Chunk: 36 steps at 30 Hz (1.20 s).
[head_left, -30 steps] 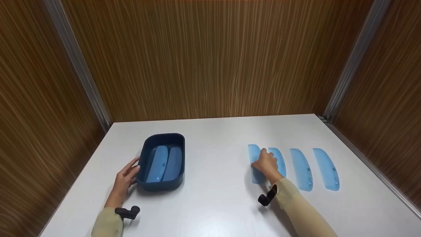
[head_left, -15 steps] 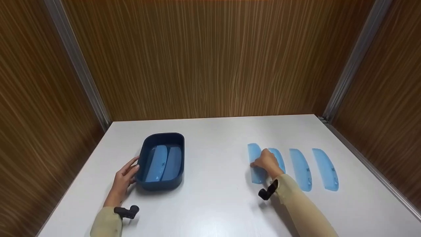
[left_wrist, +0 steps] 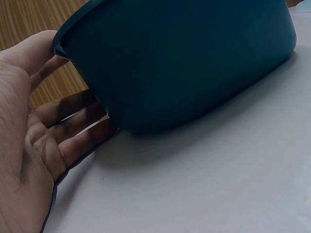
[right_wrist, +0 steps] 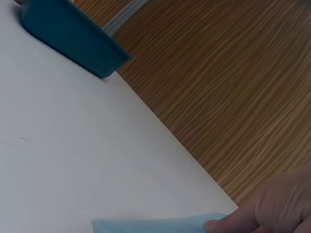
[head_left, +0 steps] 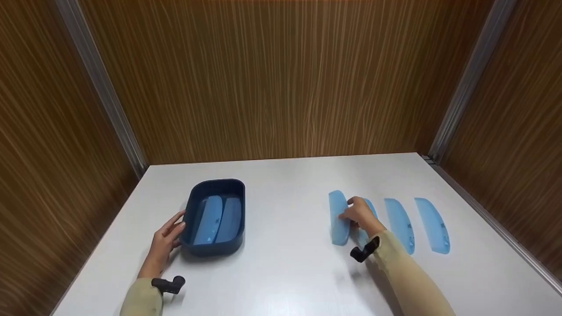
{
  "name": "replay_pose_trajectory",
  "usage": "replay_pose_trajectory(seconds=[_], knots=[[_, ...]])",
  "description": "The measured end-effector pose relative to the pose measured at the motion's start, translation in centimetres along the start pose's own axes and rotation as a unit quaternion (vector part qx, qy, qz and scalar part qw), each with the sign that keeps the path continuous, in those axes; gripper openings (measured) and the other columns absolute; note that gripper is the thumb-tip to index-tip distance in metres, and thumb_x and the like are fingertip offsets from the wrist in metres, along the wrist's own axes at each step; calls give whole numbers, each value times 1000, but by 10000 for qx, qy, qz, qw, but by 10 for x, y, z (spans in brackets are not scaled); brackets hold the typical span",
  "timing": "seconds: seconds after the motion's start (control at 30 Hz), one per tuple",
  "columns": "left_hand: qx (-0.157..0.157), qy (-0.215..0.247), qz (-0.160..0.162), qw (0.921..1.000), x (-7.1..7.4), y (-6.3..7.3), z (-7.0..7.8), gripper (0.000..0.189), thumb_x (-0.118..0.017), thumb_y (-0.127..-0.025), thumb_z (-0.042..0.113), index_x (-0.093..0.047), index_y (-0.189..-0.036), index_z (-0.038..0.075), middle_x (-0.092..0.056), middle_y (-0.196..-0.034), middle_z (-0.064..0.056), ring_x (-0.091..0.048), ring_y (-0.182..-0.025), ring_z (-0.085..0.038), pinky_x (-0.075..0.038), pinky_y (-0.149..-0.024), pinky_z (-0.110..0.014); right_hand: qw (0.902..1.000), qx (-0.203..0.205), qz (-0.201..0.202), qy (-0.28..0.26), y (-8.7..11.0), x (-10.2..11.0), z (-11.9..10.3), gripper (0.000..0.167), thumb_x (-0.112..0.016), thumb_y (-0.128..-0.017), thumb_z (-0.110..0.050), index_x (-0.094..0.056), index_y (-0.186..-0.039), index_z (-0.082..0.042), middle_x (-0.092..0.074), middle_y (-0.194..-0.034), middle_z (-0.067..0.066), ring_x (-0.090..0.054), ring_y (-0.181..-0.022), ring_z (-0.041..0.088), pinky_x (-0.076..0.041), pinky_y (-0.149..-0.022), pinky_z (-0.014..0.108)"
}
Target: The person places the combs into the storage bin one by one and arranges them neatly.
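My right hand (head_left: 361, 214) pinches a light blue half-moon-shaped piece (head_left: 338, 219) by its curved edge. The thumb lies on its near face, and the other fingers are partly hidden. In the right wrist view, the same piece (right_wrist: 150, 225) shows at the bottom edge beside the thumb. On the left, my left hand (head_left: 163, 240) touches the outside of a dark blue rounded bin (head_left: 215, 251), with thumb and fingers against its wall and rim. Inside the bin, two more blue half-moon pieces (head_left: 209, 221) lie side by side.
Another light blue piece (head_left: 369, 206) lies partly hidden under my right hand. Farther right are two similar pieces, the nearer one (head_left: 400, 226) and the outer one (head_left: 434, 224), flat on the white table (head_left: 285, 263). Wood-grain panels (head_left: 281, 79) enclose the table's back and sides.
The leftmost light blue piece has been tilted up from the table in my right hand's pinch. My right wrist has shifted slightly right; my left hand stays at the bin.
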<state>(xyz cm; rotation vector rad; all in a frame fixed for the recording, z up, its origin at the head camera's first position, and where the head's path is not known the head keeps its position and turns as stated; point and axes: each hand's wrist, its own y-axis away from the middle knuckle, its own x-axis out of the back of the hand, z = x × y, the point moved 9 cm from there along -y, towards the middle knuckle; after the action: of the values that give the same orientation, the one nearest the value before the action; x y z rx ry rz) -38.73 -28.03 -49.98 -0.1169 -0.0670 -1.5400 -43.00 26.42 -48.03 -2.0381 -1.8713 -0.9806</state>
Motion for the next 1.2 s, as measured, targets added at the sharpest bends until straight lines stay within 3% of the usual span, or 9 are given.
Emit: replay_pose_trajectory(seconds=[0.2,0.37,0.53,0.73,0.97,1.1,1.2], knots=[[6,-34,46,10000,3,0,-3,54,-56,-92,41,-42,-141,25,-49,-134,-12,-49,-119,-25,-47,-84,-31,9951,-235,-248,-923,-4,-10,8,61,-69,-80,-1,-39,-133,3,-53,-116,27,-58,-82,26,-50,-63,33],[17,-37,12,10000,3,1,-3,55,-56,-91,43,-41,-141,25,-48,-135,-11,-48,-120,-24,-46,-85,-31,9831,-215,-415,-1769,-4,-15,9,66,-69,-81,-2,-35,-137,1,-49,-125,28,-60,-88,24,-50,-69,32],[-16,-27,13,10000,4,0,-2,54,-56,-92,41,-41,-142,24,-47,-136,-11,-47,-121,-24,-46,-84,-29,9701,-191,-638,-2332,-3,-20,4,70,-70,-81,-5,-32,-140,-2,-50,-121,25,-59,-83,22,-48,-67,31],[-76,46,6,10000,4,-1,0,55,-57,-91,40,-41,-142,23,-48,-133,-13,-50,-117,-20,-47,-82,-28,9485,-196,-674,-3090,-2,-23,-4,70,-69,-82,-5,-31,-141,-7,-57,-108,18,-61,-69,19,-44,-59,29],[-44,128,19,9999,3,-1,-1,56,-58,-91,39,-41,-141,21,-49,-133,-14,-52,-114,-18,-48,-82,-28,9221,-297,-966,-3734,4,-35,-14,67,-70,-81,-2,-36,-138,-10,-49,-119,20,-59,-74,21,-43,-55,27],[12,121,10,9999,2,-1,-2,55,-58,-91,39,-42,-141,23,-49,-133,-14,-50,-117,-21,-47,-83,-28,9011,-256,-1272,-4137,10,-45,-26,66,-68,-81,1,-35,-137,-9,-43,-125,22,-59,-83,26,-49,-61,31],[67,128,-1,9999,1,-1,-3,54,-58,-91,38,-42,-141,24,-49,-133,-14,-49,-118,-22,-47,-83,-28,8933,-324,-1342,-4277,14,-51,-32,65,-68,-81,2,-37,-136,-9,-43,-127,22,-59,-91,29,-51,-69,37]])
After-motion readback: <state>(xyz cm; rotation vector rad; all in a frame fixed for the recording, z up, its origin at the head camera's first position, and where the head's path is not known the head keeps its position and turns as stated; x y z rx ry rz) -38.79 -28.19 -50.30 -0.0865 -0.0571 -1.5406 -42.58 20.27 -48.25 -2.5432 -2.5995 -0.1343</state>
